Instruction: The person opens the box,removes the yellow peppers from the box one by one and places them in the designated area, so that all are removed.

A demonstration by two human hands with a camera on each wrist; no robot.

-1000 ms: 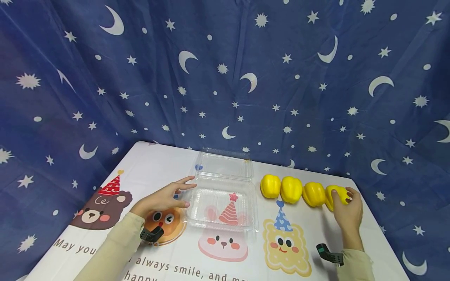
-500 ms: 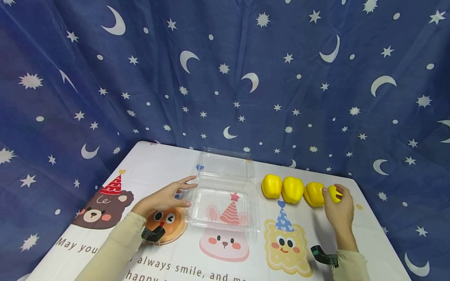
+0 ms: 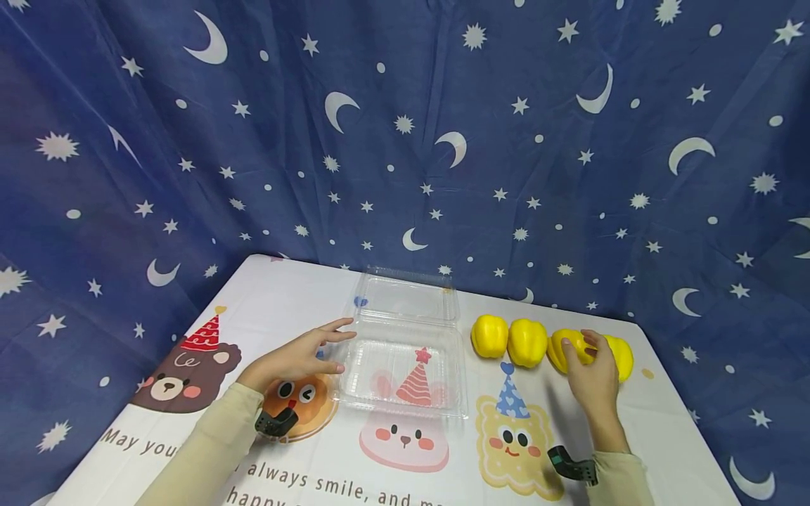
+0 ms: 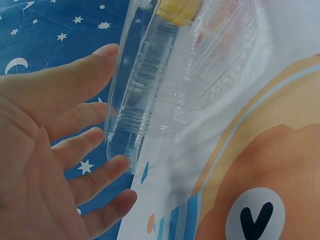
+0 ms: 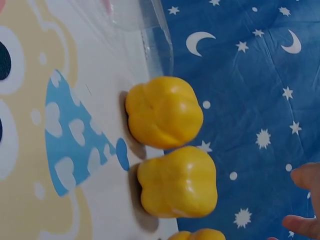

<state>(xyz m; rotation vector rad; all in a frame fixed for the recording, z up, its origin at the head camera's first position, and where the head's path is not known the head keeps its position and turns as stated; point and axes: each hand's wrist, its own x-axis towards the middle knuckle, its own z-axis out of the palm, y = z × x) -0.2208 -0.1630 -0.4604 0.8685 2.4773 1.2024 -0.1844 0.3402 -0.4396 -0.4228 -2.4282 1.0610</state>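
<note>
An unlatched clear plastic clamshell box (image 3: pixel 373 376) lies flat in the head view, its lid (image 3: pixel 405 299) folded back away from me. My left hand (image 3: pixel 294 362) is at the box's left side, fingers spread and extended; whether they touch the rim is unclear. To the right stand several yellow bell peppers in a row: the leftmost pepper (image 3: pixel 490 336), the second pepper (image 3: pixel 528 343), the third pepper (image 3: pixel 558 351) and the rightmost pepper (image 3: pixel 623 357). Above the third pepper is my right hand (image 3: pixel 598 383), fingers loosely spread, partly covering it and the rightmost one.
A white tablecloth (image 3: pixel 304 284) printed with cartoon figures and lettering covers the table. Behind it hangs a dark blue curtain (image 3: pixel 380 176) with moons and stars. Each wrist wears a black strap, such as the right wrist strap (image 3: pixel 572 467).
My right hand has moved left from the rightmost pepper to above the third one, uncovering more of the rightmost pepper. The left hand and the box stay where they were.
</note>
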